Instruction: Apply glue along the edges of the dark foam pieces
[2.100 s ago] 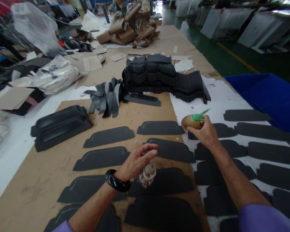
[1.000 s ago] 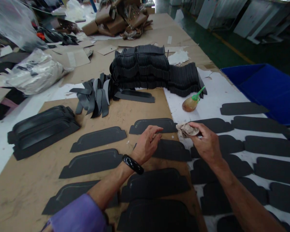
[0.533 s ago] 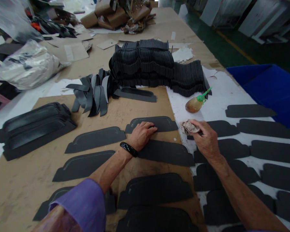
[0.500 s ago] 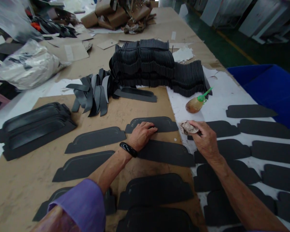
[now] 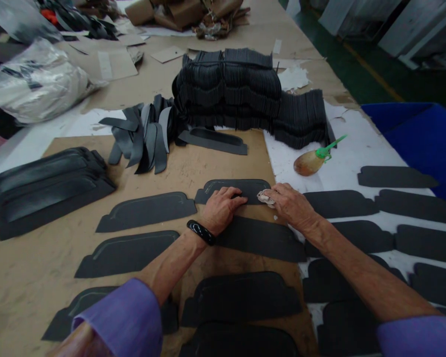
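My right hand [image 5: 292, 204] pinches a crumpled, pale cloth [image 5: 266, 198] against the right end of a dark flat piece [image 5: 245, 186]. On the middle of that same piece rests my left hand [image 5: 223, 208], palm down with fingers spread and nothing held. A black band circles the left wrist. Just below, another dark piece [image 5: 260, 239] lies partly under the left wrist. Up and to the right, a bottle of amber liquid with a green nozzle [image 5: 309, 162] lies tilted on white paper. Pale curved lines show on several of the dark pieces.
Long stacked rows of dark pieces [image 5: 230, 91] stand behind the hands. Loose dark strips [image 5: 144, 136] and a shaped pile [image 5: 52, 186] lie to the left. More flat pieces [image 5: 342, 203] cover the right side, beside a blue bin [image 5: 423, 139]. A plastic bag [image 5: 40, 82] sits at far left.
My right hand has moved left with the cloth, from the white paper onto the end of the dark piece. My left hand stays on the piece. The view has shifted slightly.
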Demonstrator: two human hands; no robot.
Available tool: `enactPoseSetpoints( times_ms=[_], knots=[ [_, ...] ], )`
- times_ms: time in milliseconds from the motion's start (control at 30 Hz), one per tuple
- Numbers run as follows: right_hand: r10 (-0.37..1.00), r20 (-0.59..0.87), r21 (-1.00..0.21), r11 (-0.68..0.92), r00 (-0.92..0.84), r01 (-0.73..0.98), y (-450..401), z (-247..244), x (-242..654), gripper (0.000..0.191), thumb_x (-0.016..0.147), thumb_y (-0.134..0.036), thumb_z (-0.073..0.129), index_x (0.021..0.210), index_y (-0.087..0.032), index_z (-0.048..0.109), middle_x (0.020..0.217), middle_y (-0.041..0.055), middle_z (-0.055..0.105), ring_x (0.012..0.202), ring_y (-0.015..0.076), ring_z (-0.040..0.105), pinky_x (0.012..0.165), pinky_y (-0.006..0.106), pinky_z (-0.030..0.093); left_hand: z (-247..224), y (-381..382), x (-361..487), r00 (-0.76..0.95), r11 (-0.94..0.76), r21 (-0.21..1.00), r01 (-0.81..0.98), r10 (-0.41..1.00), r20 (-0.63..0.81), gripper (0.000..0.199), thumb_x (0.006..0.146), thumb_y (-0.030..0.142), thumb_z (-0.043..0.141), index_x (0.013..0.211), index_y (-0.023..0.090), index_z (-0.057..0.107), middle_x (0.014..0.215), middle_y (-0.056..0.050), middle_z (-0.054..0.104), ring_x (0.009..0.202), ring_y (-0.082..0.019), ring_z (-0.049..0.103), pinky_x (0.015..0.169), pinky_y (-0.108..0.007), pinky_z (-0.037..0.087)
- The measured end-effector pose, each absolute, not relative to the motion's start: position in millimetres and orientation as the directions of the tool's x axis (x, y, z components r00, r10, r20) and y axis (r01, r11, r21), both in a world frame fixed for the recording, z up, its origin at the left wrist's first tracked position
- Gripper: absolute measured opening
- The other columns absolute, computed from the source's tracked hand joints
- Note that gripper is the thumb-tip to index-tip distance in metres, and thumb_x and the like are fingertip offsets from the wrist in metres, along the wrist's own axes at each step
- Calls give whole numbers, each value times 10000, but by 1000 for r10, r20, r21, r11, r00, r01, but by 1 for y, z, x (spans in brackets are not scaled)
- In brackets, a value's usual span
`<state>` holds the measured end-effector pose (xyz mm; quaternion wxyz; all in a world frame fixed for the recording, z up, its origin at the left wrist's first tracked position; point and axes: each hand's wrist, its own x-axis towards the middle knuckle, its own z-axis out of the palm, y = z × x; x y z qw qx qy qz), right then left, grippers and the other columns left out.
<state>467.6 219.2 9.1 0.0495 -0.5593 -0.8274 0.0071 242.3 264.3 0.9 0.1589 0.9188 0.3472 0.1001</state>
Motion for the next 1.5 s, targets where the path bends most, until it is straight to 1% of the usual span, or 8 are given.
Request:
enactPoseSetpoints(
  times_ms=[433, 533, 700, 1033, 1167, 1267, 1400, 1500],
  knots=[
    [903, -17, 39, 429, -428, 903, 217, 18, 514, 269, 803, -53, 437, 912, -182, 646, 816, 93, 570, 800, 230, 515, 725, 338, 435, 3, 263, 242, 742, -716, 352, 602, 665, 83, 302, 894, 198, 399, 1090, 281, 614, 1174, -35, 552, 1023, -218, 481, 826, -373, 405],
    [940, 98, -144, 338, -326, 930, 217, 23, 526, 253, 796, -91, 451, 922, -189, 647, 849, 82, 600, 819, 219, 553, 743, 339, 454, 2, 264, 242, 741, -718, 351, 602, 665, 90, 299, 895, 206, 399, 1080, 284, 620, 1161, -38, 557, 1013, -218, 483, 821, -375, 404],
    [955, 239, -625, 13, 176, 780, 215, 35, 525, 228, 747, -176, 489, 911, -212, 644, 855, 23, 664, 793, 197, 612, 739, 347, 482, 2, 266, 244, 734, -716, 351, 604, 671, 104, 287, 894, 224, 403, 1047, 285, 639, 1134, -34, 563, 981, -209, 486, 820, -367, 408],
    [942, 165, -730, -84, 293, 679, 211, 24, 506, 264, 717, -214, 496, 924, -180, 656, 825, 29, 671, 758, 191, 616, 720, 325, 474, 5, 263, 245, 727, -711, 325, 624, 681, 94, 284, 891, 226, 403, 1046, 290, 632, 1123, -29, 558, 975, -201, 488, 809, -360, 415],
    [970, 236, -560, 87, 58, 824, 207, 24, 493, 227, 789, -198, 472, 931, -182, 649, 896, 62, 630, 856, 196, 591, 782, 325, 461, 6, 262, 246, 730, -714, 304, 631, 679, 79, 274, 880, 211, 419, 1037, 280, 633, 1128, -30, 556, 982, -207, 488, 804, -357, 413],
    [981, 111, -334, 188, -159, 924, 211, 25, 474, 242, 835, -155, 443, 972, -180, 640, 955, 93, 577, 897, 191, 562, 775, 292, 453, 7, 261, 247, 733, -717, 290, 634, 677, 72, 285, 884, 207, 405, 1053, 279, 623, 1140, -33, 549, 992, -209, 483, 803, -358, 412],
    [977, -121, -27, 172, -174, 985, 226, 32, 463, 254, 853, -119, 416, 957, -202, 632, 967, 94, 552, 870, 190, 548, 668, 254, 423, 8, 258, 248, 732, -717, 282, 638, 678, 67, 300, 884, 214, 393, 1084, 286, 606, 1153, -38, 536, 1000, -214, 476, 808, -369, 408],
    [967, -186, 68, 187, -172, 980, 234, 39, 472, 252, 839, -90, 414, 899, -194, 636, 920, 86, 564, 804, 179, 552, 615, 250, 388, 8, 256, 249, 733, -714, 288, 639, 678, 56, 307, 880, 211, 391, 1089, 284, 603, 1157, -45, 529, 998, -212, 476, 810, -370, 405]
  ],
)
